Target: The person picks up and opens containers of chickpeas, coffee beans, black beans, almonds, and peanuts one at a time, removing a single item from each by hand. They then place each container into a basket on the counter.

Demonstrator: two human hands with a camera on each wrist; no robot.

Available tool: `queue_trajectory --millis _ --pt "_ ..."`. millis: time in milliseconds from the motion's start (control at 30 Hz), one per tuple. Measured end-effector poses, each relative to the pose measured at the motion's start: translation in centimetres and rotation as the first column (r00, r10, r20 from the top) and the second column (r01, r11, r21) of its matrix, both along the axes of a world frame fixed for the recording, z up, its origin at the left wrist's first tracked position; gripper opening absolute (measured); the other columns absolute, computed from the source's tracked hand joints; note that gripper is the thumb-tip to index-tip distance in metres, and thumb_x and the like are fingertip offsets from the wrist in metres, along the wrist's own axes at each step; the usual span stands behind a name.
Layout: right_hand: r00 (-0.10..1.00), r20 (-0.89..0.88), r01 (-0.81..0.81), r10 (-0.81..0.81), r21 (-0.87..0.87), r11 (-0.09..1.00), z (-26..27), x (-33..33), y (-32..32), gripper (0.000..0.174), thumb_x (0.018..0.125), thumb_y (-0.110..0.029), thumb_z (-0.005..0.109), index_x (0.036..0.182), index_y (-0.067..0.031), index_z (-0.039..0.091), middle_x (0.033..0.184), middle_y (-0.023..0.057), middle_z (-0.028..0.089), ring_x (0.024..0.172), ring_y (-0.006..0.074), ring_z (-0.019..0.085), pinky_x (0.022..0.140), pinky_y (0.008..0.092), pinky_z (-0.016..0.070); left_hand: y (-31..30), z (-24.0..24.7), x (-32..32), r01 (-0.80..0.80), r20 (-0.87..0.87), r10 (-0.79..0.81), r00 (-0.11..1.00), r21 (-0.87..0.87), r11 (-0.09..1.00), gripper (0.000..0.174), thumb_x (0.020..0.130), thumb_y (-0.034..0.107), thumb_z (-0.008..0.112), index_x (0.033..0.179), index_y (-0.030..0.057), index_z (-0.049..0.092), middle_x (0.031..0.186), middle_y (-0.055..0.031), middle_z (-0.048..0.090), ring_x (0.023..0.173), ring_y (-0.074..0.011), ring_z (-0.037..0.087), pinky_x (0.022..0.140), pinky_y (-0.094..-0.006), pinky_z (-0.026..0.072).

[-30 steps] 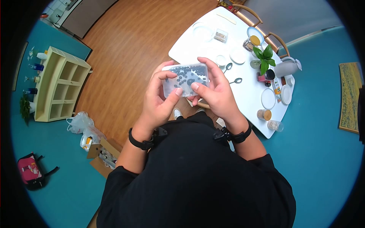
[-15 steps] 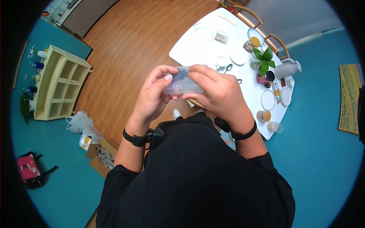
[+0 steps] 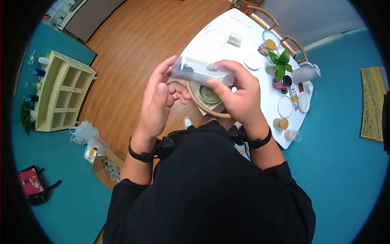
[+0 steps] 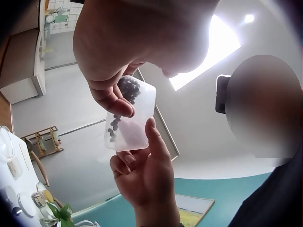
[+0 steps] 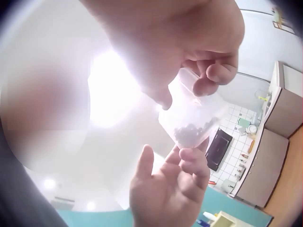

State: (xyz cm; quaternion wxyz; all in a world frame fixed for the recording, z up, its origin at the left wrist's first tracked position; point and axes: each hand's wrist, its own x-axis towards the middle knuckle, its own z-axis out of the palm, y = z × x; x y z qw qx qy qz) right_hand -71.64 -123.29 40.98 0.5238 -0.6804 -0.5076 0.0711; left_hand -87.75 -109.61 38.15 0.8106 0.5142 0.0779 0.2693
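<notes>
A clear plastic box [image 3: 199, 72] is held up tilted in front of the body, over the floor and table edge. Small dark bean-like pieces [image 4: 130, 87] lie inside, gathered toward one end and one side. My right hand [image 3: 242, 91] grips the box's right end, thumb on the near side and fingers on the far side. At the left end, my left hand [image 3: 154, 99] has its index fingertip at the box's corner and its thumb off the box. Its other fingers bend loosely below. In the right wrist view, the left hand's fingertips [image 5: 189, 155] meet the box's lower end.
A white table [image 3: 199, 44] carries plates, a lidded jar [image 3: 267, 47], a plant [image 3: 281, 65], a grey jug [image 3: 306, 74] and a small box of pale bits [image 3: 234, 40]. Below the hands is a round wooden rim [image 3: 211, 114] around a green patterned surface [image 3: 209, 95]. Shelves [image 3: 67, 91] stand left.
The box has tipped and shifted slightly up and right, its dark pieces sliding together. My left thumb has come off it, and that hand's hold has loosened. The right hand keeps its grip.
</notes>
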Motion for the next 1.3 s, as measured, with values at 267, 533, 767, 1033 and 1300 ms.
queue_trajectory --millis 267,533,767,1033,1300 --pt "0.351 -0.923 -0.233 0.161 0.081 0.969 -1.8 1.6 -0.7 0.032 0.103 -0.031 0.055 0.105 -0.0006 0.064 0.08 0.0059 0.066 0.051 0.0074 0.053 0.045 0.0199 0.042 -0.7 1.6 0.1 0.007 -0.006 -0.006 1.0 0.208 0.978 0.09 0.099 0.058 0.051 0.155 -0.0067 0.025 0.142 -0.0188 0.048 0.092 -0.0151 0.06 0.081 -0.0291 0.0493" --pt "0.168 -0.97 -0.246 0.177 0.133 0.96 -2.6 1.4 -1.0 0.04 0.105 -0.038 0.05 0.103 -0.0008 0.064 0.078 0.0073 0.065 0.051 0.0094 0.052 0.041 0.022 0.0374 -0.7 1.5 0.4 0.02 -0.04 -0.01 0.999 0.247 0.969 0.09 0.099 0.06 0.051 0.154 -0.007 0.027 0.141 -0.0195 0.05 0.088 -0.0138 0.06 0.077 -0.0273 0.0489" --pt "0.511 -0.853 -0.162 0.103 0.022 0.987 -1.6 1.2 -0.5 0.028 0.099 -0.025 0.066 0.107 0.0022 0.067 0.085 0.0081 0.068 0.054 0.0093 0.055 0.05 0.0206 0.0453 0.0 0.8 0.4 -0.012 -0.067 0.03 0.997 0.25 0.968 0.084 0.101 0.058 0.048 0.153 -0.0059 0.03 0.139 -0.0172 0.051 0.092 -0.0138 0.058 0.08 -0.0277 0.0464" --pt "0.945 0.315 -0.085 0.083 -0.006 0.996 -0.4 0.0 0.8 0.033 0.077 0.005 0.074 0.109 -0.0004 0.069 0.128 0.0204 0.061 0.109 0.0354 0.067 0.086 0.0387 0.0581 1.0 -1.4 -0.3 -0.068 -0.099 0.078 0.992 0.103 0.992 0.064 0.105 0.037 0.052 0.151 -0.0037 0.033 0.144 -0.0144 0.047 0.109 -0.0185 0.059 0.094 -0.0338 0.0493" --pt "0.903 0.407 -0.216 0.137 0.154 0.964 -0.5 -0.9 1.5 0.036 0.078 0.015 0.067 0.11 -0.0006 0.068 0.141 0.0293 0.049 0.126 0.0437 0.057 0.099 0.0451 0.0547 0.6 -1.3 -0.6 -0.02 -0.034 0.019 0.999 -0.043 0.999 0.065 0.094 0.008 0.071 0.148 -0.0009 0.035 0.138 -0.0122 0.047 0.122 -0.0186 0.055 0.102 -0.0341 0.0487"
